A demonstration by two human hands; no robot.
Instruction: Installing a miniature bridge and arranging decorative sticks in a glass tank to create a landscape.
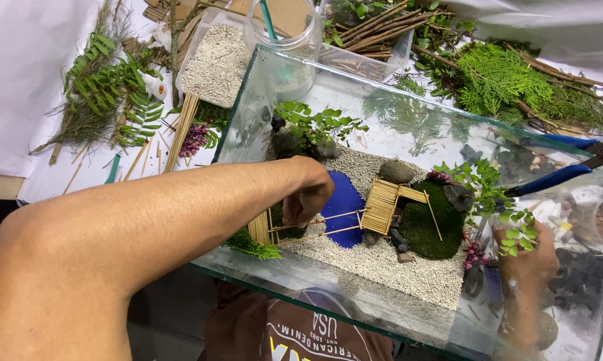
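My left hand [308, 197] reaches down into the glass tank [261, 87], fingers pinched narrow on the thin stick rail [328, 218] of the little bridge [382, 204] that crosses the blue patch [341, 200] on the gravel. Right of it sits the moss mound [428, 224]. My right hand [525, 267] rests outside the glass; I cannot tell its grip.

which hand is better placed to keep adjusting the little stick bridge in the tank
Left. The left hand is inside the glass tank, fingers at the stick bridge. The right hand rests outside the glass wall.
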